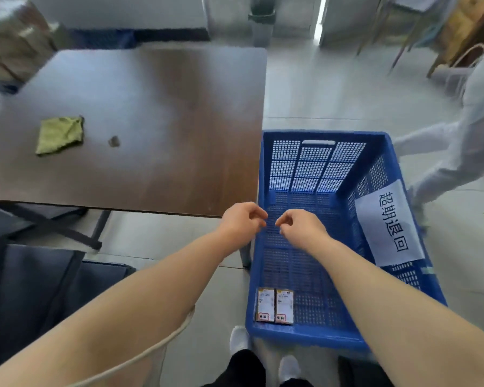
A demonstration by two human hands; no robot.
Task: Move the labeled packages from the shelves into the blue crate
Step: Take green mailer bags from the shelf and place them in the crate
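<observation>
A blue perforated crate [319, 335] stands on the floor at my right, with a white paper label [388, 223] on its right wall. Two small labeled packages [275, 305] lie side by side flat in its near left corner. My left hand [242, 220] hovers by the crate's left rim, fingers loosely curled and holding nothing. My right hand [299, 226] hangs over the crate's middle, fingers also loosely curled and empty. The two hands are close together, fingertips nearly facing. No shelves are in view.
A dark wooden table [157, 129] stands left of the crate with a green cloth [59, 134] and a small dark object [114, 141] on it. A person in white [458, 141] stands at the right, close to the crate. Dark bags lie bottom left.
</observation>
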